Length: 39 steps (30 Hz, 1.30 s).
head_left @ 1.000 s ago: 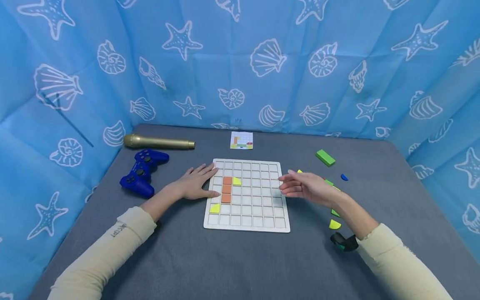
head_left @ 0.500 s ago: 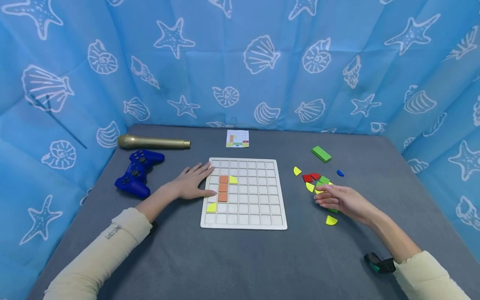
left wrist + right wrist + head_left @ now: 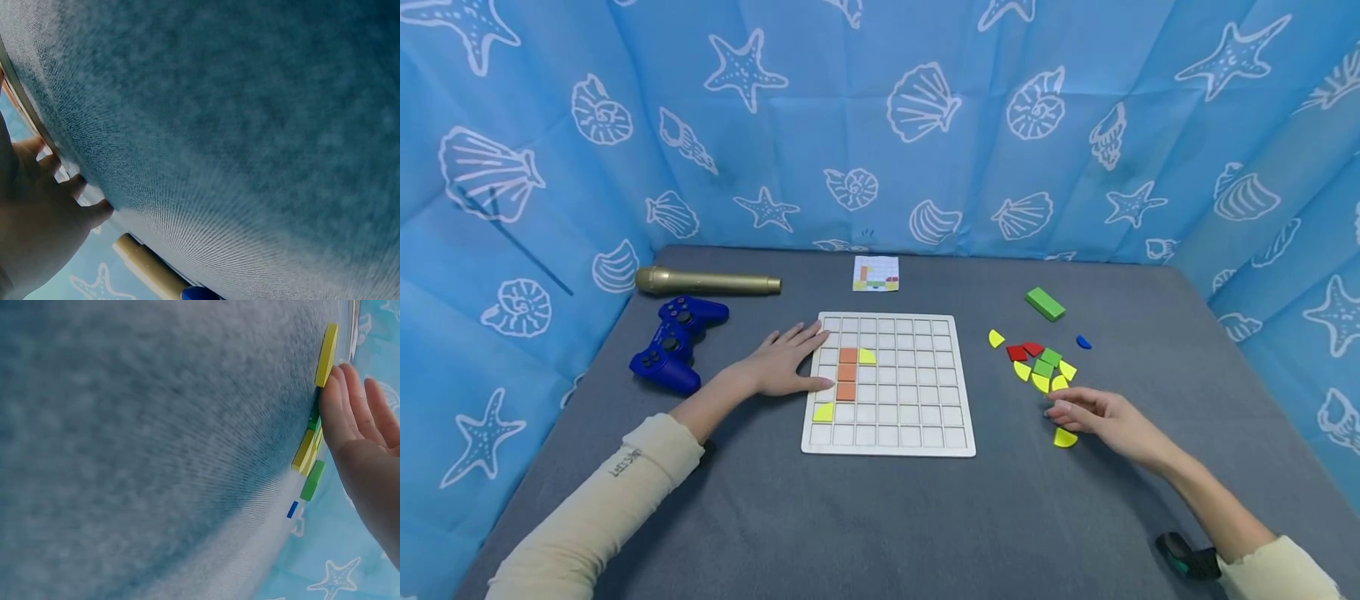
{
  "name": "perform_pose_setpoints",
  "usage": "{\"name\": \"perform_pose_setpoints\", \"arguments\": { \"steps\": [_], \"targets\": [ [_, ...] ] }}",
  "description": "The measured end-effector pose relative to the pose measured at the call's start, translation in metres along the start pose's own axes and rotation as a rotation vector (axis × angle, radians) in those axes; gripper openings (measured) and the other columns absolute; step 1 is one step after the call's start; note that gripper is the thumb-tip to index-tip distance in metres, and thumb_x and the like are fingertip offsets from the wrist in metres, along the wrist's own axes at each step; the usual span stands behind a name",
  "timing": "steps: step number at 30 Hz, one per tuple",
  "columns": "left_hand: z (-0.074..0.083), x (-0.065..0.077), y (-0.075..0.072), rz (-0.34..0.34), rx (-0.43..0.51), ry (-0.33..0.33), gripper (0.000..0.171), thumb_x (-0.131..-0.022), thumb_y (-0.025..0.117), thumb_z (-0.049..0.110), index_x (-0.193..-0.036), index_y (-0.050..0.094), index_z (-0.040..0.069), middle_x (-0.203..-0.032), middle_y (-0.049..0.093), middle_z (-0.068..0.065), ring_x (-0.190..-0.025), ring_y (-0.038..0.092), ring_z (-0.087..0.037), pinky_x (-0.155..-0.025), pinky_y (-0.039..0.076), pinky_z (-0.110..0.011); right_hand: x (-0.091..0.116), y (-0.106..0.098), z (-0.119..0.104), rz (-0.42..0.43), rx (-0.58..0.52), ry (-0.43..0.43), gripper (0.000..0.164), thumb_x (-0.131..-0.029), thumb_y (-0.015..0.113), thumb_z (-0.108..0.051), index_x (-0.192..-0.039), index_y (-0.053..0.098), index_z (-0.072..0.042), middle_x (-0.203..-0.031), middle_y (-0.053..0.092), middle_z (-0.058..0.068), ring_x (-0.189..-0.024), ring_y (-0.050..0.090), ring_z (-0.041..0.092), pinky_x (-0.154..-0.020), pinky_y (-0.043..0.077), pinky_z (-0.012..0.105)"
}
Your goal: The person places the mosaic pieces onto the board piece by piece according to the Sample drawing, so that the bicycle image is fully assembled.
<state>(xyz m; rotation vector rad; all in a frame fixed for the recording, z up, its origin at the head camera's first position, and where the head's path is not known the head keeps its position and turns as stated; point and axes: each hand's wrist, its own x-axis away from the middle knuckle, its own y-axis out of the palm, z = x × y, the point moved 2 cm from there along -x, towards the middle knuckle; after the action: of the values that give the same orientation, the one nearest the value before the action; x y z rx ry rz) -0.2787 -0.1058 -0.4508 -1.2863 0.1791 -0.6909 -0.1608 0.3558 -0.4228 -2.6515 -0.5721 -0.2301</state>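
My left hand [image 3: 781, 367] lies spread, its fingertips and thumb on the left edge of a white grid board [image 3: 917, 415]. In the board's cells sit a column of orange squares [image 3: 847, 372] and two yellow pieces, one upper [image 3: 867, 357] and one lower [image 3: 823, 412]. My right hand [image 3: 1105, 423] is over the near end of a scatter of loose pieces, fingers loosely bent. Beside its fingertips is a yellow quarter-round piece [image 3: 1064, 437]. In the right wrist view, a green piece [image 3: 314, 417] shows close by the thumb.
Loose green squares [image 3: 1043, 367], red pieces [image 3: 1017, 353] and a small blue piece [image 3: 1083, 342] lie right of the board. A green block [image 3: 1045, 303] is behind them. A pattern card [image 3: 876, 273], gold microphone [image 3: 709, 282] and blue game controller [image 3: 679, 343] lie farther back and left.
My right hand has moved from the board's right edge, right and nearer to me, over the loose pieces, uncovering several. My left hand stays on the board's left edge.
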Motion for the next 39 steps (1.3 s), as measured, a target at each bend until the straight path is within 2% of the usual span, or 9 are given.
{"name": "perform_pose_setpoints", "arguments": {
  "steps": [6,11,17,21,25,30,35,39],
  "targets": [
    [0.0,0.0,0.001,0.002,0.001,-0.005,0.094,-0.086,0.048,0.07,-0.155,0.012,0.018,-0.159,0.007,-0.006,-0.144,0.003,-0.031,-0.109,0.005,-0.059,0.005,0.004,0.003,0.002,0.046,-0.011,0.044,-0.101,0.05,-0.016,-0.133,0.044,0.014,-0.123,0.056,0.027,-0.103,0.061,0.007,-0.084,0.05,0.024],
    [0.001,0.0,0.0,-0.001,0.003,-0.003,0.094,-0.086,0.048,0.07,-0.155,0.012,0.018,-0.159,0.007,-0.006,-0.144,0.002,-0.031,-0.11,0.005,-0.058,0.009,0.003,0.01,0.017,0.097,-0.001,0.046,-0.096,0.06,-0.014,-0.132,0.047,0.012,-0.119,0.059,0.024,-0.099,0.061,0.008,-0.079,0.052,0.025],
    [0.001,0.0,-0.001,0.003,-0.002,-0.004,0.093,-0.087,0.048,0.069,-0.155,0.012,0.017,-0.159,0.007,-0.006,-0.144,0.003,-0.032,-0.109,0.006,-0.058,0.014,0.004,0.015,0.019,0.191,-0.136,0.047,-0.087,0.069,-0.004,-0.126,0.051,0.015,-0.114,0.06,0.024,-0.094,0.062,0.011,-0.077,0.051,0.02],
    [0.0,0.0,0.0,0.005,0.001,-0.001,0.093,-0.086,0.048,0.07,-0.155,0.012,0.017,-0.159,0.007,-0.007,-0.143,0.003,-0.032,-0.109,0.006,-0.059,0.015,0.007,0.016,0.047,0.291,-0.198,0.044,-0.084,0.072,-0.002,-0.123,0.056,0.01,-0.111,0.062,0.019,-0.091,0.061,0.01,-0.076,0.05,0.018],
    [0.0,-0.001,0.001,0.004,0.007,0.006,0.094,-0.086,0.047,0.071,-0.155,0.012,0.017,-0.159,0.007,-0.008,-0.143,0.003,-0.033,-0.109,0.006,-0.059,0.016,0.009,0.015,0.084,0.354,-0.199,0.041,-0.082,0.073,0.0,-0.121,0.06,0.006,-0.108,0.063,0.013,-0.088,0.06,0.01,-0.074,0.051,0.019],
    [0.0,0.0,0.0,0.003,0.005,0.007,0.094,-0.087,0.048,0.069,-0.155,0.012,0.016,-0.159,0.007,-0.007,-0.143,0.004,-0.033,-0.109,0.006,-0.059,0.016,0.011,0.015,0.11,0.382,-0.196,0.042,-0.08,0.074,0.002,-0.119,0.061,0.005,-0.101,0.061,0.008,-0.084,0.057,0.011,-0.071,0.051,0.021],
    [0.001,0.001,-0.001,0.002,-0.004,0.01,0.093,-0.087,0.048,0.069,-0.155,0.012,0.016,-0.159,0.006,-0.007,-0.143,0.003,-0.033,-0.109,0.006,-0.059,0.015,0.012,0.013,0.112,0.37,-0.188,0.042,-0.08,0.074,0.002,-0.119,0.06,0.005,-0.091,0.056,0.006,-0.076,0.053,0.011,-0.063,0.049,0.022],
    [0.001,0.001,-0.001,0.002,-0.001,0.011,0.093,-0.087,0.048,0.069,-0.155,0.012,0.016,-0.159,0.006,-0.007,-0.143,0.003,-0.033,-0.109,0.006,-0.059,0.013,0.012,0.011,0.109,0.368,-0.171,0.034,-0.082,0.073,-0.001,-0.114,0.063,0.005,-0.087,0.058,0.004,-0.071,0.054,0.01,-0.06,0.049,0.022]
  ]
}}
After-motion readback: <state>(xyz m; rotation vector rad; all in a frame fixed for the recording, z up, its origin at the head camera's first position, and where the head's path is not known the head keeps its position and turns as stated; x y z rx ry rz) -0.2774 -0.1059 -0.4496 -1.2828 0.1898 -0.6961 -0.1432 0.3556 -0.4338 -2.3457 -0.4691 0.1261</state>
